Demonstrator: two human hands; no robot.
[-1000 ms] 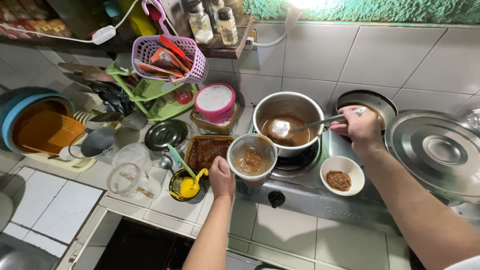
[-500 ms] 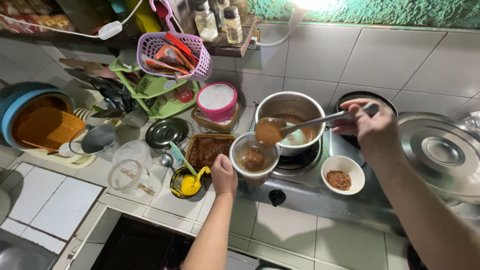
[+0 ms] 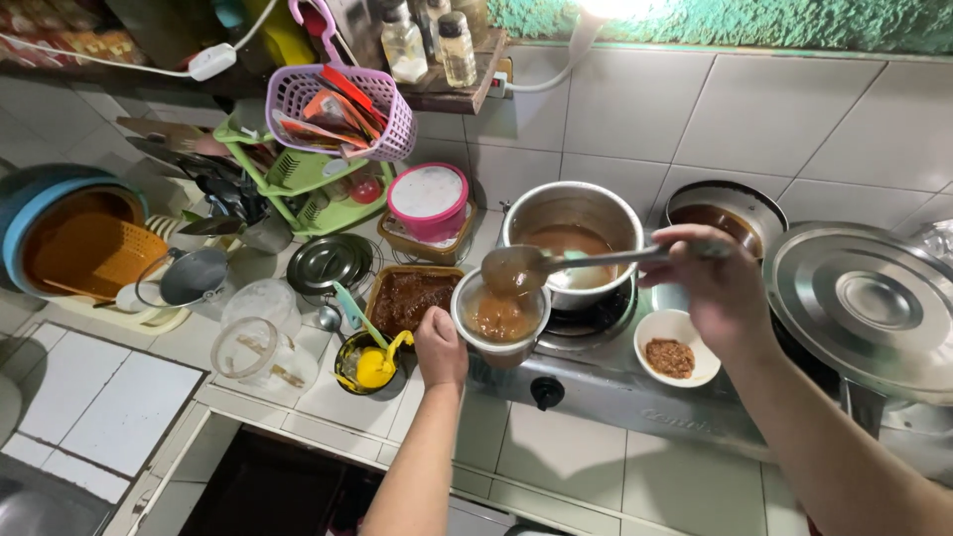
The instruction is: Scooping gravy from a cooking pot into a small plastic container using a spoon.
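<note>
Far wall [image 3: 635, 109]: large white glazed tiles with grey grout lines. Above them, a rough green-painted strip [image 3: 754, 22]. A bright light source [image 3: 620, 8] glares at the top edge. Wooden shelf [image 3: 467, 87] fixed to the far wall, left of centre. Table [image 3: 129, 397] surfaced in white tiles; dark opening [image 3: 268, 491] below its near edge.

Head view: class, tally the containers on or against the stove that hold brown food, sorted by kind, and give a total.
Steel pots: 1, the pot on the burner.
Dark pans: 1, the pan behind.
Bowls: 2, the bowl held by the left hand and the white bowl.
Total: 4
</note>
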